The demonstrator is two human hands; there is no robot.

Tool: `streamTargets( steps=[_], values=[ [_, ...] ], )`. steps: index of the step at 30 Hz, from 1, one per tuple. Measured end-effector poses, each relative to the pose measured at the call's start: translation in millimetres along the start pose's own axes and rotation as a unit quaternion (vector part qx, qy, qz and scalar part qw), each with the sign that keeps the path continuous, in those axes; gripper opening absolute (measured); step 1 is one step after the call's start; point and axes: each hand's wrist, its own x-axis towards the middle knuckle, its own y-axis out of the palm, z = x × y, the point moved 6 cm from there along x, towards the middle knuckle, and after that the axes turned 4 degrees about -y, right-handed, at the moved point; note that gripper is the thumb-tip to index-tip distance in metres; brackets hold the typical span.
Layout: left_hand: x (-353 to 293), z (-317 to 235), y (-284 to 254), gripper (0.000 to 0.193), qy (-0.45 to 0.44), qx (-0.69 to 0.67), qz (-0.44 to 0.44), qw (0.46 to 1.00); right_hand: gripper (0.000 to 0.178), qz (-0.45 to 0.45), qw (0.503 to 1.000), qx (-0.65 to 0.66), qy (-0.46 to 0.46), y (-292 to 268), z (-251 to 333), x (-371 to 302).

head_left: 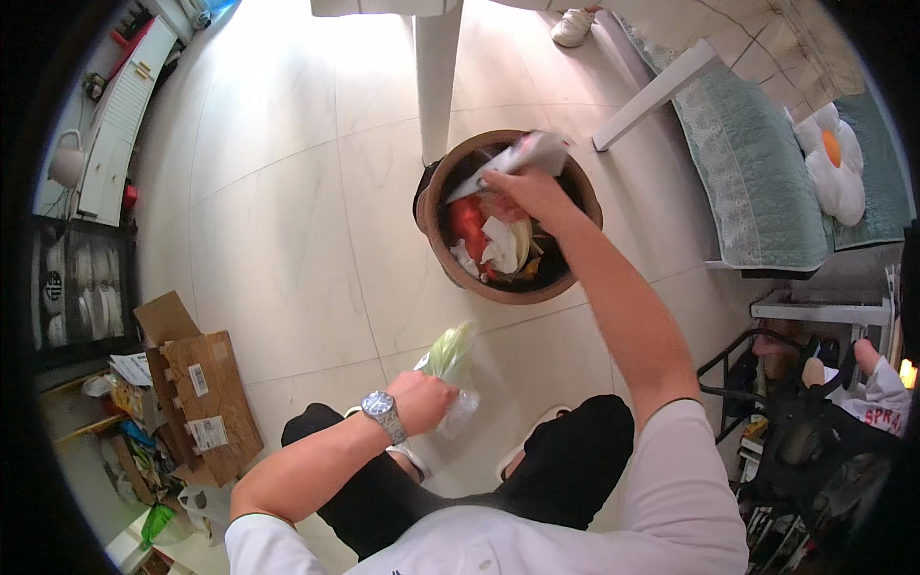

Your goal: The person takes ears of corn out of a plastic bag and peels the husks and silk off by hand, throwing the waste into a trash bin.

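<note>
My left hand (425,402), with a wristwatch (379,406) above it on the arm, is closed round a pale green vegetable in a clear plastic bag (448,356). Its exact kind is hard to make out. The bag's loose end hangs below the fist. Over a round brown bin (525,295), my right hand (525,195) grips a whitish, crumpled wrapper (522,160), blurred by motion. Inside the bin lie red scraps (468,225), white crumpled paper (499,246) and pale peelings (522,240).
A table leg (436,86) stands just behind the bin. At right are a slanted white leg (656,94) and a green-covered seat (752,192) with a flower cushion (832,165). An opened cardboard box (213,393) sits at left, near a white cabinet (123,125).
</note>
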Motion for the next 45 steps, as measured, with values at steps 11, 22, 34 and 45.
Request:
streamTargets(
  steps=[11,22,34,45],
  values=[
    [0.8,1.0,-8.6,0.009,0.0,-0.021,0.003,1.0,0.043,-0.21,0.769,-0.446,-0.408,-72.4,43.1,-48.9],
    [-0.8,3.6,-4.1,0.009,-0.004,-0.017,-0.006,1.0,0.011,0.017,0.617,-0.67,-0.413,16.9,63.6,11.1],
    [2.2,3.3,-4.3,0.007,0.003,-0.005,-0.02,1.0,0.013,0.07,0.697,-0.629,-0.336,21.7,26.1,44.2],
    [-13.4,41.6,-20.9,0.01,-0.099,-0.09,-0.09,0.987,0.013,-0.112,0.814,-0.325,-0.469,-33.4,11.0,-149.1]
  ],
)
